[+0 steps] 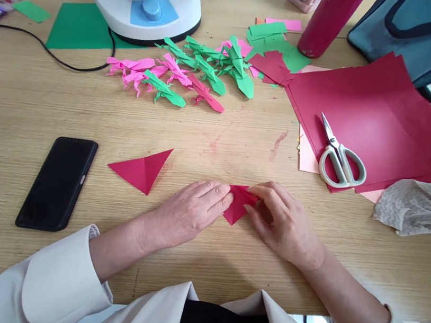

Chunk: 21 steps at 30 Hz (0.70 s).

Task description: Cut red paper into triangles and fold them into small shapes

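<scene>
A small piece of folded red paper (236,207) lies on the table in front of me, one corner pointing toward me. My left hand (196,209) lies over its left side, fingers together and pressing it against the tabletop. At the right edge, my right hand (285,219) pinches a raised flap of the same paper between thumb and fingers. The left part of the paper is hidden under my left fingers. To the left of my hands rests a second red paper triangle (144,169), creased down its middle and touched by neither hand.
Scissors (340,157) lie on large red sheets (367,108) at the right, beside a grey cloth (421,206). Folded paper figures (172,70) in green, pink and red cluster before a white fan (152,8). A black phone (58,182) is at the left, a red bottle (327,22) behind.
</scene>
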Tool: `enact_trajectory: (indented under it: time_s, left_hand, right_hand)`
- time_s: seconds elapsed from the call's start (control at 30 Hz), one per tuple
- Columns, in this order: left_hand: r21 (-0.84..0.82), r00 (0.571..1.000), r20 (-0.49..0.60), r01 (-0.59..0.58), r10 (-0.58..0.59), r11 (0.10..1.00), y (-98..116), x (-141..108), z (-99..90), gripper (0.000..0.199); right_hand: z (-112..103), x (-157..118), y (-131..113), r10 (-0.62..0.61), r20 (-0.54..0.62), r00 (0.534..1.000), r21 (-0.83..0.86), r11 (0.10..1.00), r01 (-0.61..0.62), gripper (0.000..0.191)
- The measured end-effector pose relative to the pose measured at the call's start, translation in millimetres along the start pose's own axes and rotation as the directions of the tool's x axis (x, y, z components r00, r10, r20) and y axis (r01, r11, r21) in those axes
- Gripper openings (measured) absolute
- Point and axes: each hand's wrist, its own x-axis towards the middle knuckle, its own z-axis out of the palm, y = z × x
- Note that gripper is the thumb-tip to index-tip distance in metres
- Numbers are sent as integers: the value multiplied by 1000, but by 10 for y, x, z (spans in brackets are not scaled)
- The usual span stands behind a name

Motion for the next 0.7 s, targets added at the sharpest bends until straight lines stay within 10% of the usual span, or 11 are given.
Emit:
enact_trajectory:
  time_s: [0.17, 0.7]
  left_hand:
    - [6, 1000, 13, -13, 13, 1000, -3, 7, -8, 32]
    - [-29, 999, 31, 37, -36, 999, 15, 30, 21, 46]
  right_hand:
    - [51, 74, -68, 192, -75, 979, 80, 979, -186, 14]
    - [65, 64, -62, 172, -125, 977, 43, 985, -167, 15]
